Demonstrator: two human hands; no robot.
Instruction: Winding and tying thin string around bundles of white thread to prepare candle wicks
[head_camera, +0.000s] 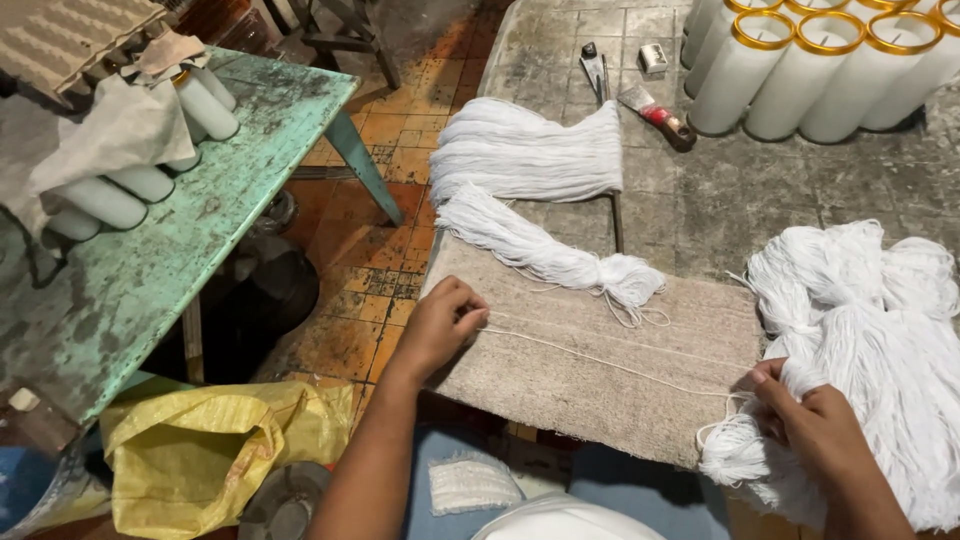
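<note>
The string (610, 365) you held was white, and so were the big bundles of yarn (870, 330). The cloth (600, 370) under it was a dull beige. The tall candles (800, 70) were white with gold rims. The table (200, 220) was pale green with dark stains. The sack (200, 450) was yellow. The floor tiles (380, 270) looked orange, maybe with a dark pattern.

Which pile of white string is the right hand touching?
The big loose pile at the right edge, under the right hand; the two other bundles lie untouched farther up.
</note>
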